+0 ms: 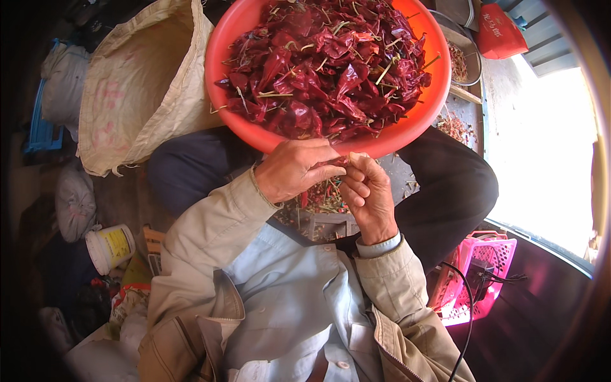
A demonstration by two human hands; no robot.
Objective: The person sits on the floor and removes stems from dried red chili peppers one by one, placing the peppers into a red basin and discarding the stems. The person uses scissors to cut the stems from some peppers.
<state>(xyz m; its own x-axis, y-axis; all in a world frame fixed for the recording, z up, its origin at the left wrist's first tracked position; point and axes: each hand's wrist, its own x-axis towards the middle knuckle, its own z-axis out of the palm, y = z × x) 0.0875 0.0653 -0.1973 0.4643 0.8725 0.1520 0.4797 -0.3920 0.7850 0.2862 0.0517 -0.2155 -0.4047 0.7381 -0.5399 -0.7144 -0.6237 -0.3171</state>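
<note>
My left hand (300, 167) is closed around a dried red chili pepper (331, 163), which shows between thumb and fingers. At the stem end of that pepper, my right hand (366, 186) pinches with thumb and forefinger; its other fingers are curled. Both hands meet just in front of the near rim of an orange-red plastic basin (415, 136). Glossy dried red chili peppers (324, 71) with pale stems fill the basin in a heap. Beneath my hands, broken stems and red bits (324, 196) lie on the floor.
At left an open woven sack (129, 95) leans by my knee, with a white bucket (110, 248) below it. A pink plastic basket (477, 281) with cables sits at right. Farther back are a wooden tray (463, 62) of stems and a red bag (501, 33).
</note>
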